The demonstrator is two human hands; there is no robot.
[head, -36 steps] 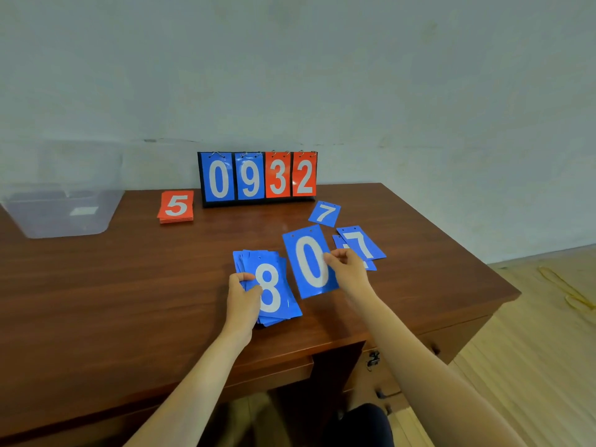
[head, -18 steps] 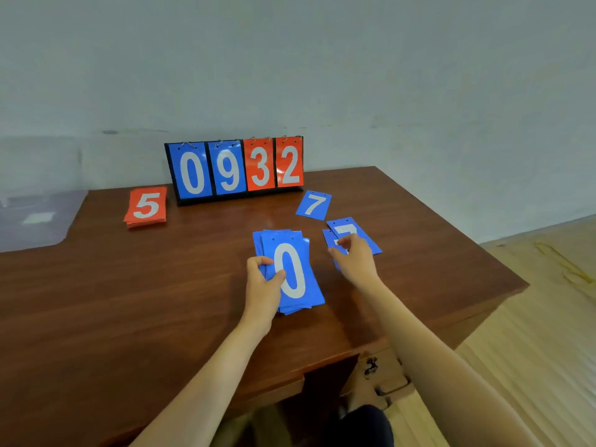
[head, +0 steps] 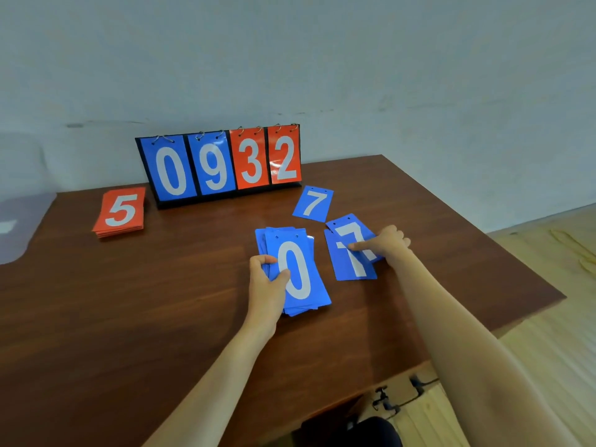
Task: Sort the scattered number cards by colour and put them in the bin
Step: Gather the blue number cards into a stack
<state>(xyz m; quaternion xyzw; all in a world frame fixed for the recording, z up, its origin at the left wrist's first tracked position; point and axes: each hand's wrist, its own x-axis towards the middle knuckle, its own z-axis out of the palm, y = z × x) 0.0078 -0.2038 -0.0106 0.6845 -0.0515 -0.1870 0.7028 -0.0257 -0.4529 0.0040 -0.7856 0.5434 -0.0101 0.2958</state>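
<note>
Far to the left of the left hand, at the edge of view, stands the bin [head: 19, 227], a pale translucent tub cut off by the frame. It looks to stand on the corner of the wooden surface [head: 129, 301], though the blur there leaves that unsure. Nearer, but well apart from the left hand and beyond it, lies the red stack [head: 121, 211], squared up with a white 5 on top. To its right, beyond both hands, the scoreboard [head: 222, 162] stands tilted back on its black base. It shows blue 0, blue 9, red 3 and red 2 hung on rings.

The left hand [head: 267, 285] grips the blue stack [head: 296, 269] at its left edge, thumb on the top card's white 0 and fingers curled round the side. The stack lies flat on the surface, slightly fanned.

Beyond the gap between the hands lies a lone blue 7 card [head: 312, 203], flat and touching nothing. Just right of the blue stack, but apart from it, two more blue sevens overlap, the front 7 card [head: 350, 262] lying on the rear 7 card [head: 350, 225].

The right hand [head: 387, 245] rests on this pair, forefinger laid straight across the front card's numeral and the other fingers bent. Its thumb is hidden, so I cannot tell whether it pinches a card or only presses.
</note>
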